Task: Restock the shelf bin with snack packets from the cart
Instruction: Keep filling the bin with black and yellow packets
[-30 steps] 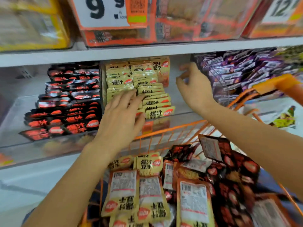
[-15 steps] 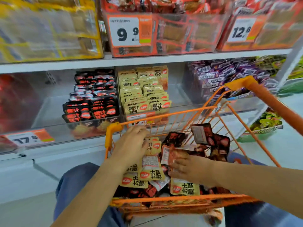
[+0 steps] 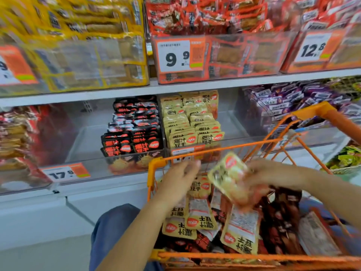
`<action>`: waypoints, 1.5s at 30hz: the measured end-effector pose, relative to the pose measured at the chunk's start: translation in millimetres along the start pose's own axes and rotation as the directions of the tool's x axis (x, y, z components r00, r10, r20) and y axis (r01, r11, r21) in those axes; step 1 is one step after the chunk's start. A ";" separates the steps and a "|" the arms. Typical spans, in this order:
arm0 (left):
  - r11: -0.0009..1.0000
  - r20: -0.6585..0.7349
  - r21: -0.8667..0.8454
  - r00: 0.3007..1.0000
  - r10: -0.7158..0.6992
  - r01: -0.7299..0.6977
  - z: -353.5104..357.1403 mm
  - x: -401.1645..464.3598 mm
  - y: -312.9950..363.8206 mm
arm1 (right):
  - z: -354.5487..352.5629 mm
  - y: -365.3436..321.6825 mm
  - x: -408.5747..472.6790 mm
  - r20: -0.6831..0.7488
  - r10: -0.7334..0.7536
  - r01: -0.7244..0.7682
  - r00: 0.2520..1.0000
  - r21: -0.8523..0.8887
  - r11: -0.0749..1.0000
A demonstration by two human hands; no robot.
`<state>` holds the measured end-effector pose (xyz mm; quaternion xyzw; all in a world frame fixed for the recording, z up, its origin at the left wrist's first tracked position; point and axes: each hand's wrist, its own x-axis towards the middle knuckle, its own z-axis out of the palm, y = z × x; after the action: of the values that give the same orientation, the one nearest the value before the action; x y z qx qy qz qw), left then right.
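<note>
Yellow snack packet (image 3: 229, 176) gripped by right hand (image 3: 261, 178), lifted above orange cart (image 3: 214, 258) — blurred. Left hand (image 3: 180, 178) held beside it over cart, fingers extended, nothing seen in grasp. More yellow packets (image 3: 197, 222) and dark red packets (image 3: 281, 218) heaped in cart. Shelf bin (image 3: 192, 122) behind cart partly filled with rows of matching yellow packets — black packets (image 3: 132, 130) stacked just left.

White shelf (image 3: 195, 86), clear bins (image 3: 230, 122) of snack packets (image 3: 193, 124)
</note>
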<state>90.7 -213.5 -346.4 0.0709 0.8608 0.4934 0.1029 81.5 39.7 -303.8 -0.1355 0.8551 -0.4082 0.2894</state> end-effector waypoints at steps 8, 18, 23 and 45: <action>0.916 0.142 -0.401 0.989 0.046 0.015 -5.0 -2.2 37.1 | 5.2 -37.9 11.1 -0.035 -0.030 0.042 0.999 0.432 0.901; 0.767 -0.239 0.611 0.879 0.412 -0.193 -32.5 45.3 40.7 | -56.3 -41.0 42.4 -0.387 0.195 0.122 0.901 0.657 0.744; 0.692 -0.183 0.704 0.900 0.395 -0.160 -18.5 71.4 4.2 | -90.9 -24.9 93.9 -0.574 0.330 0.282 0.750 0.728 0.625; 0.683 -0.127 0.710 0.922 0.365 -0.172 -21.4 80.4 -0.9 | -118.3 38.3 279.3 -0.829 0.194 -0.365 0.524 -0.013 0.931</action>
<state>7.5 -213.8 -345.3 0.1655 0.9669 0.1541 -0.1178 -212.2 6.5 -381.8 0.1810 0.9353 -0.2907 -0.0894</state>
